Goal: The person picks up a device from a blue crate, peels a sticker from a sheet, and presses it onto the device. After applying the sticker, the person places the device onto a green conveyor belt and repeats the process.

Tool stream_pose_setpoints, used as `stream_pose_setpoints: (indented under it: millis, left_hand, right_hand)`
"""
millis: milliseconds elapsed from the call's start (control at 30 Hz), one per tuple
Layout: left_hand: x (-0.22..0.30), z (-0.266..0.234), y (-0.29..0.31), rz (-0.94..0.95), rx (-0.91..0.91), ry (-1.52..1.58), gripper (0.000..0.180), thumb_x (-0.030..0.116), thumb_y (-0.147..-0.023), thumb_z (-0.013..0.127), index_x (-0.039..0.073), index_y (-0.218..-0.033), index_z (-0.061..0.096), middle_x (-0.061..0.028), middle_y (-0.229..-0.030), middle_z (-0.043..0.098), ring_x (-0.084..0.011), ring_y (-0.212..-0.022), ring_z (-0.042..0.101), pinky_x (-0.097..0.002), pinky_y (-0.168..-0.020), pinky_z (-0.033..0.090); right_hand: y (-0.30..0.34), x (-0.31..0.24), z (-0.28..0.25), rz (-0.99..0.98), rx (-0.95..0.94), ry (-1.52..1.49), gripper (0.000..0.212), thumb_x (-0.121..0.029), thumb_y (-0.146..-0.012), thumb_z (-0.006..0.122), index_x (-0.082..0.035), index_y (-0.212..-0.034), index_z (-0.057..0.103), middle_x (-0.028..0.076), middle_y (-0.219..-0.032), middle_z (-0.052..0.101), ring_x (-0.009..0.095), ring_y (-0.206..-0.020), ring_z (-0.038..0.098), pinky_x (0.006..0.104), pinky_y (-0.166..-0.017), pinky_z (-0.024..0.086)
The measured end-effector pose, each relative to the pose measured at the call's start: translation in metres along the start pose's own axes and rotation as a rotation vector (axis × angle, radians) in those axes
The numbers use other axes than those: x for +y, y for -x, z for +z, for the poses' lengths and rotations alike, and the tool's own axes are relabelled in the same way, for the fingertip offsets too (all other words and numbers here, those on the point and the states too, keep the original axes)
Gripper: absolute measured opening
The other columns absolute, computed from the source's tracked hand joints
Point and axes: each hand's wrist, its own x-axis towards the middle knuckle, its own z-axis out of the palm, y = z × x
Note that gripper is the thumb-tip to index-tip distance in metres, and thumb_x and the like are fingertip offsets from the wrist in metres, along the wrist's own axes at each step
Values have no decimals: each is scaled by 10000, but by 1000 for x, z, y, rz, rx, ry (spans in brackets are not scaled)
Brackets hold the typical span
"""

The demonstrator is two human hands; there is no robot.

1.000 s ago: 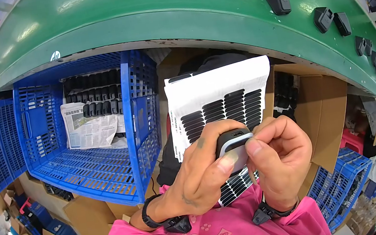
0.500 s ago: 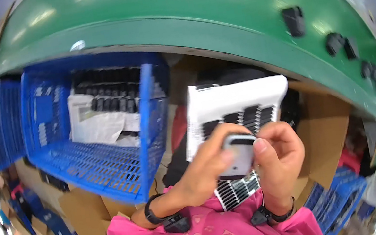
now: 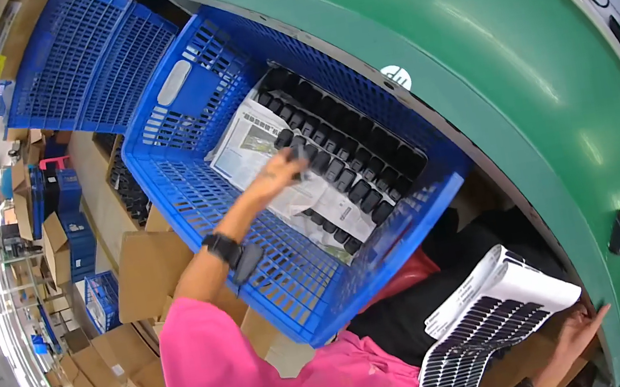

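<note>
The left hand (image 3: 279, 176), which a second ago was joined with the right hand (image 3: 582, 324) on a small black-and-grey part over the white sheet of black labels (image 3: 492, 318), is now reaching into the blue crate (image 3: 247, 203) at 10 o'clock, fingers closing on a black part (image 3: 294, 153). The right hand is resting with fingers spread at 5 o'clock, no longer sharing the part. The view is swinging left.
</note>
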Motion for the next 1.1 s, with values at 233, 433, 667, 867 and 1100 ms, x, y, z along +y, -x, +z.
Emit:
stream_pose_setpoints:
  millis: [233, 433, 667, 867, 1100]
  left_hand:
    - [-84, -83, -110, 9, 420, -458, 409, 140, -722, 783, -29, -1057, 620, -187, -903, 655, -273, -661, 654, -372, -588, 537]
    - [-119, -80, -177, 171, 520, -916, 226, 20, -735, 650, -26, -955, 625, -259, -1031, 576, -432, -949, 580, -481, -840, 479]
    - [-164, -105, -195, 166, 333, -1031, 378, 20, -727, 572, -25, -1101, 540, -295, -975, 589, -474, -943, 558, -504, -830, 462]
    - [-146, -106, -188, 164, 302, -894, 526, 68, -800, 535, -70, -1293, 414, -319, -1120, 554, -457, -1089, 509, -486, -939, 424]
    - [63, 6, -41, 692, 409, -919, 149, 111, -888, 566, 9, -791, 616, -148, -686, 591, -336, -589, 564, -416, -544, 422]
  right_hand:
    - [-5, -13, -31, -84, 317, -66, 392, -258, -916, 627, -4, -1203, 541, 71, -1115, 628, 162, -940, 586, 275, -851, 478]
    - [10, -36, -84, -101, 343, 222, 389, -301, -975, 511, 8, -1209, 552, 83, -1030, 606, 151, -919, 564, 300, -846, 453]
    - [1, -19, -1, -32, 773, 166, 350, -277, -1004, 447, -85, -1285, 528, 67, -1023, 599, 148, -921, 562, 279, -853, 442]
    - [11, -58, -145, -92, 299, 390, 400, -276, -990, 487, -21, -1298, 481, 93, -1093, 579, 162, -986, 541, 312, -881, 439]
    - [10, 3, 79, -281, 415, 169, 456, -342, -927, 576, -67, -1279, 486, 108, -1235, 559, 251, -1106, 537, 435, -929, 463]
